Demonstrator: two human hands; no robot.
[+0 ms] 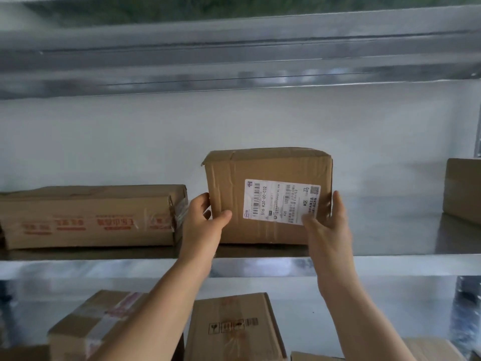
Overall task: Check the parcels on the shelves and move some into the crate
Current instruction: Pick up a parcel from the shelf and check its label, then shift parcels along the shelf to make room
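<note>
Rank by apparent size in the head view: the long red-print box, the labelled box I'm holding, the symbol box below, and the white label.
Tied first: long red-print box and labelled box, one wider, one taller; I won't rank them.
Next: symbol box, though the frame cuts it off.
Smallest: white label.

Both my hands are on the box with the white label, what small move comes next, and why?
Probably draw the labelled box straight toward you off the shelf. Your left hand and right hand grip its two sides, its label faces you, and the long box sits close on its left, so avoid swinging sideways.
</note>
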